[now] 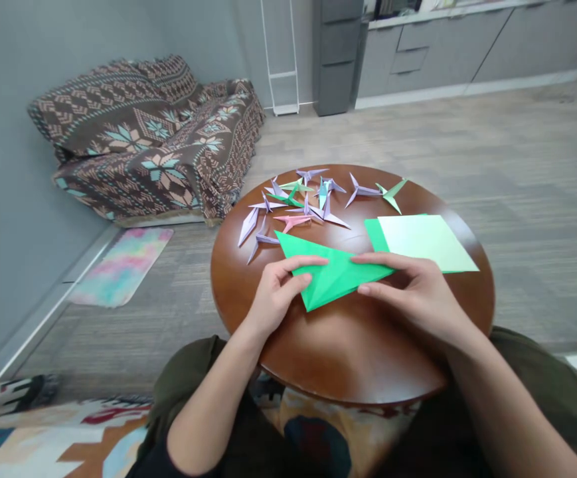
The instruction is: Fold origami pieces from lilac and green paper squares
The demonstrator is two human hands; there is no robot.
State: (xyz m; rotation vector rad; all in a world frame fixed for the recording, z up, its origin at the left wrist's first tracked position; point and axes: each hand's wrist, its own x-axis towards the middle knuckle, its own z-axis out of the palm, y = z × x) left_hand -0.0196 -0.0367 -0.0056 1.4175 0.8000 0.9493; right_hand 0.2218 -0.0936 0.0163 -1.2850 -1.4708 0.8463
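Note:
A bright green sheet of origami paper [335, 271], folded into a triangle, is held just over the near half of the round table. My left hand [284, 287] pinches its left part, thumb and index finger lying on the paper. On the right side, my right hand [412, 284] grips the paper with the index finger along the upper edge and the thumb at the lower edge. Creases run across the folded sheet. Beyond it lie several folded paper cranes, among them a pink crane [293, 220] and a purple crane [325, 212].
The round brown table [348, 358] stands between my knees. A stack of pale green and green paper [420, 240] lies at its right. More cranes spread over the far side, one light green crane [392, 194] at the back right. A patterned sofa [153, 146] stands behind left.

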